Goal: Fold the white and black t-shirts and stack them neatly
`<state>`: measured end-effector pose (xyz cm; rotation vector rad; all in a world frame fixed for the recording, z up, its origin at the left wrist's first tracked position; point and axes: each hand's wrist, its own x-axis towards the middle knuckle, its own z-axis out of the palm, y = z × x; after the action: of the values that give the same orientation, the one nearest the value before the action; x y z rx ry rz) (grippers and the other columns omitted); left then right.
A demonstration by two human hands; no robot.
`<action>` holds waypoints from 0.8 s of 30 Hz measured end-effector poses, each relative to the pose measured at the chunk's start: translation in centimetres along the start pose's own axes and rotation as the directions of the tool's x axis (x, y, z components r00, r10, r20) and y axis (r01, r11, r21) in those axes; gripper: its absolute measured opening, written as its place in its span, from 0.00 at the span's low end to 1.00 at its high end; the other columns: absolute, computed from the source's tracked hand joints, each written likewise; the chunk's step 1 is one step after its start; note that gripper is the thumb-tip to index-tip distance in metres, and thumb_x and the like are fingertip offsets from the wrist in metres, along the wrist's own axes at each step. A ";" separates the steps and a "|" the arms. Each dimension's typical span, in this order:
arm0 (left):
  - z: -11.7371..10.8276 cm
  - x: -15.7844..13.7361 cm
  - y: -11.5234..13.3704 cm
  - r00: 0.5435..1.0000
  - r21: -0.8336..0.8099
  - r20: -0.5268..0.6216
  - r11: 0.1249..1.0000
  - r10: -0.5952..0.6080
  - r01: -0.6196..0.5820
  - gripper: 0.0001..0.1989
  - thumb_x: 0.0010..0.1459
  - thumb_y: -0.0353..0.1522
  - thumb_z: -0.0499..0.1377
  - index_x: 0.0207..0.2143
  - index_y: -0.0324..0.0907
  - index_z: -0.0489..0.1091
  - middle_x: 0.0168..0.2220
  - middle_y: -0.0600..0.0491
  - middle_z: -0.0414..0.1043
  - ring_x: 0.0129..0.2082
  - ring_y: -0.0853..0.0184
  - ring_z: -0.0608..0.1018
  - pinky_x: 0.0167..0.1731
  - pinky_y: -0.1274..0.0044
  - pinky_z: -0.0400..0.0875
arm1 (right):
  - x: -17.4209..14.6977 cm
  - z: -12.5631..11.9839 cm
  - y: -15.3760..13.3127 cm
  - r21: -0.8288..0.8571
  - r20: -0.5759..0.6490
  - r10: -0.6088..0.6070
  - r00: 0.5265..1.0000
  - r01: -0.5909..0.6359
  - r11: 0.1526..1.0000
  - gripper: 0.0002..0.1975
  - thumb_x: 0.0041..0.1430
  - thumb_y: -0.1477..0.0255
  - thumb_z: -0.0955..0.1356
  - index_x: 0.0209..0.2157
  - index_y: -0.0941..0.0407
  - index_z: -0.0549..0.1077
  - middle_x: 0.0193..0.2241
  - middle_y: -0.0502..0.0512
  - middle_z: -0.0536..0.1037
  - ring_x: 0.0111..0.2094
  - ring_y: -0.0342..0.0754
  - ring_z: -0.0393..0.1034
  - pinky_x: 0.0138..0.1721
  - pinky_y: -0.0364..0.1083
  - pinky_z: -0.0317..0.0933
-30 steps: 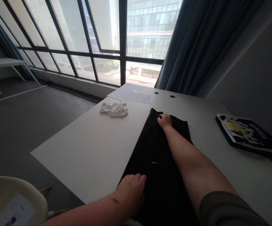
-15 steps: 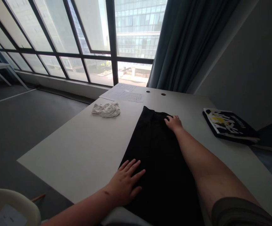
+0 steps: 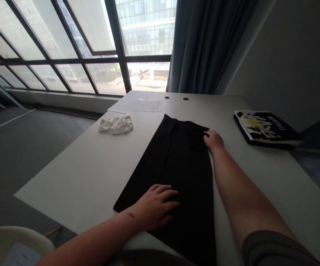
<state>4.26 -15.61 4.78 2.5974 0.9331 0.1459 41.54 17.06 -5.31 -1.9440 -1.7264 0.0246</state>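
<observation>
A black garment (image 3: 183,162) lies flat and lengthwise on the white table, its narrower waist end pointing towards the window. Whether it is a skirt or folded trousers I cannot tell. My left hand (image 3: 157,207) rests palm down on its lower part, fingers stretched out and apart. At the far right corner of the garment, my right hand (image 3: 214,141) has its fingers bent over the edge and closed on the cloth. Off to the left of the waist end, a crumpled white cloth (image 3: 116,125) sits on the table.
Printed sheets (image 3: 146,106) lie on the far end of the white table (image 3: 74,177). A black bag or folder with white and yellow print (image 3: 265,127) is at the right. A pale chair (image 3: 13,236) stands at lower left. Curtain (image 3: 201,48) and windows are behind.
My right hand has moved right to the garment's corner, and the waist end now spreads wider. My left hand has shifted right a little; the garment's lower left corner shows. The view has turned slightly.
</observation>
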 end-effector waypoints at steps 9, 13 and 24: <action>1.3 7.7 5.9 0.822 -0.116 0.321 0.881 0.470 -0.458 0.15 0.63 0.36 0.62 0.50 0.63 0.76 0.52 0.60 0.79 0.39 0.62 0.82 0.37 0.68 0.73 | -0.1 -1.6 -0.1 0.247 -0.068 -0.070 0.995 0.085 0.965 0.26 0.62 0.76 0.59 0.56 0.59 0.79 0.59 0.60 0.74 0.61 0.51 0.67 0.66 0.49 0.58; 1.5 7.9 6.2 0.814 -0.059 0.374 0.888 0.443 -0.456 0.11 0.62 0.38 0.62 0.47 0.57 0.78 0.44 0.55 0.79 0.32 0.62 0.81 0.27 0.69 0.69 | -0.5 -2.2 -0.4 0.299 -0.084 -0.051 0.995 0.074 0.951 0.25 0.63 0.73 0.61 0.58 0.60 0.78 0.60 0.63 0.72 0.58 0.52 0.70 0.65 0.49 0.60; -2.5 1.8 3.7 0.918 0.062 0.140 0.922 0.370 -0.381 0.12 0.63 0.37 0.62 0.49 0.47 0.72 0.49 0.54 0.77 0.37 0.65 0.80 0.38 0.69 0.72 | 2.8 -2.7 -4.4 0.196 -0.087 0.092 0.992 -0.074 0.978 0.26 0.49 0.74 0.66 0.49 0.61 0.83 0.42 0.63 0.83 0.44 0.58 0.78 0.49 0.51 0.72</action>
<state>7.27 -16.35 8.46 2.8043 0.3949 0.0410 38.92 18.79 -0.33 -1.8437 -1.5219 0.1223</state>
